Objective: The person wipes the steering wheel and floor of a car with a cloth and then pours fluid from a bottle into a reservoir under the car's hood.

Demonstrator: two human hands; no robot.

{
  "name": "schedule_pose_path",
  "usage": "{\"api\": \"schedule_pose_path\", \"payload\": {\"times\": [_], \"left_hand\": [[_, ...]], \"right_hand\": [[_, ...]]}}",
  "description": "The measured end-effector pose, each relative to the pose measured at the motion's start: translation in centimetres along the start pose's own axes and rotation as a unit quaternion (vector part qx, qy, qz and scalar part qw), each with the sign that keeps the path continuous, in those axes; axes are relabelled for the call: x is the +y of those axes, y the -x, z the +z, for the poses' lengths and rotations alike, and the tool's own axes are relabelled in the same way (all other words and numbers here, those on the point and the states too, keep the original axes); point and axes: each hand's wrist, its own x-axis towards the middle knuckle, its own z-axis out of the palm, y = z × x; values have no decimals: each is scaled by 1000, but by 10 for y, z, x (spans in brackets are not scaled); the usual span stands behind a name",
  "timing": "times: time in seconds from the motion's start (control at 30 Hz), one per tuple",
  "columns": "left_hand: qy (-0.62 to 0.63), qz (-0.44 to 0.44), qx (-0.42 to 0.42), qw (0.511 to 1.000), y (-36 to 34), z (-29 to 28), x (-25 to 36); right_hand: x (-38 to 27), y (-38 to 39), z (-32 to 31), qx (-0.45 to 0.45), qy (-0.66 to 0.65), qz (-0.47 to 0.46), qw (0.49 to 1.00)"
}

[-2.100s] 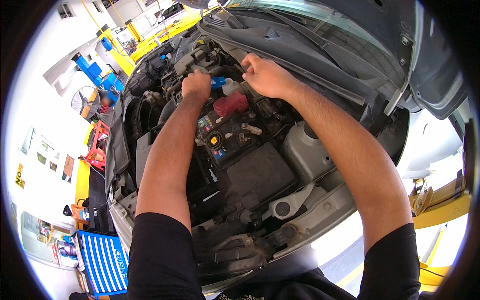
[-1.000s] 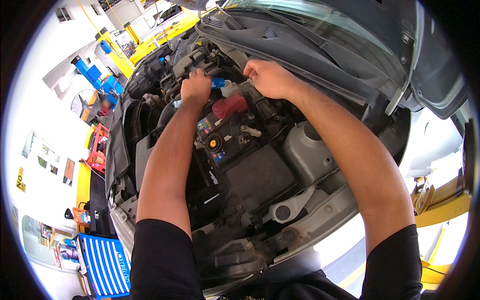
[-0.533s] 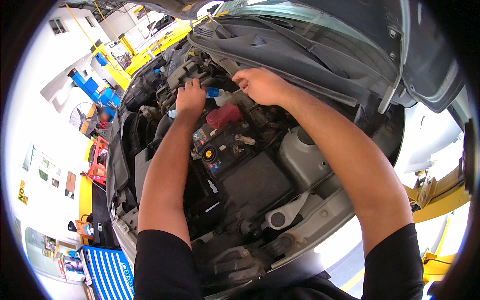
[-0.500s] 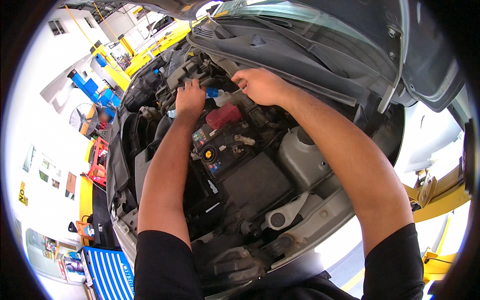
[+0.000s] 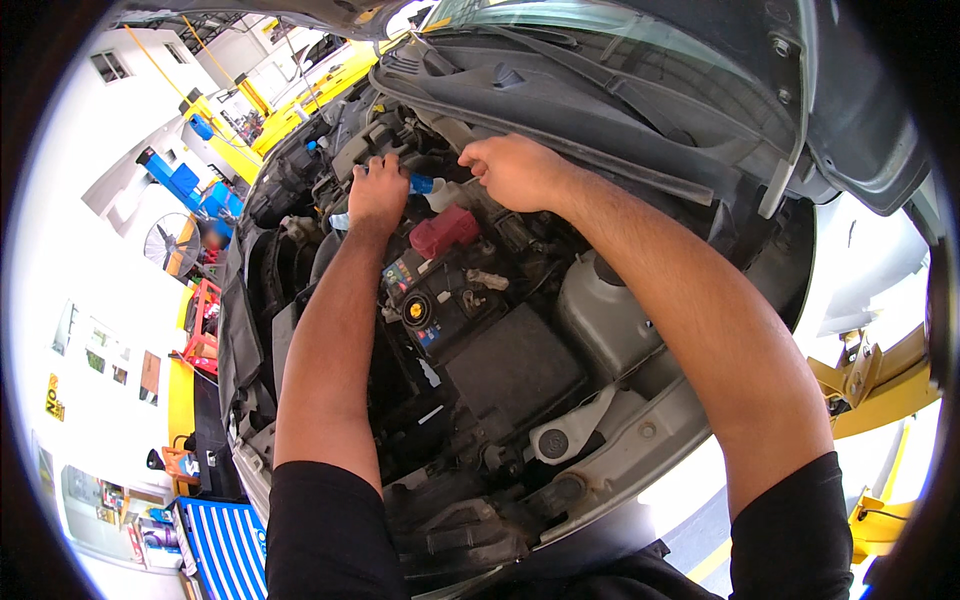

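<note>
Deep in a car's engine bay, my left hand (image 5: 379, 190) is wrapped over what looks like a bottle lying on its side. Its blue end (image 5: 421, 184) shows to the right of my fingers, and a pale blue part shows by the wrist. Against that blue end sits a whitish translucent reservoir (image 5: 446, 197). My right hand (image 5: 508, 170) is just beyond it with fingers curled in; whether they grip anything is hidden. Nearer me are a red terminal cover (image 5: 443, 231) and the dark battery (image 5: 465, 300), with a black and yellow round cap (image 5: 416, 309) on top.
A black box cover (image 5: 517, 361), a grey strut tower (image 5: 605, 310) and a capped filler neck (image 5: 553, 443) lie between my forearms. The windscreen cowl (image 5: 560, 95) borders the far side. A raised hood hangs overhead, its hinge arm (image 5: 788, 150) at right. A blue-striped tool cabinet (image 5: 222, 535) stands lower left.
Both hands stay almost in place at the blue bottle and reservoir. The view has shifted slightly.
</note>
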Motion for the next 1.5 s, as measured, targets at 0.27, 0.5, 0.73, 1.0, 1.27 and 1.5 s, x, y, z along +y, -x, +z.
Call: {"api": "schedule_pose_path", "payload": {"times": [0.27, 0.5, 0.73, 1.0, 1.27, 1.5], "left_hand": [[-17, 22, 37, 999, -2, 3, -1], [-5, 22, 14, 1000, -5, -3, 4], [14, 2, -1, 1000, -2, 2, 4], [85, -84, -48, 992, 2, 10, 3], [190, -218, -135, 948, 14, 10, -1], [259, -242, -174, 919, 21, 35, -18]], "right_hand": [[-4, 1, 0, -13, -3, 7, 1000], [-3, 1, 0, -12, -14, 15, 1000], [-1, 0, 2, -2, 4, -4, 1000], [-2, 1, 2, -3, 11, -5, 1000], [-3, 4, 0, -8, 4, -2, 1000], [-5, 2, -2, -19, 7, 9, 1000]]}}
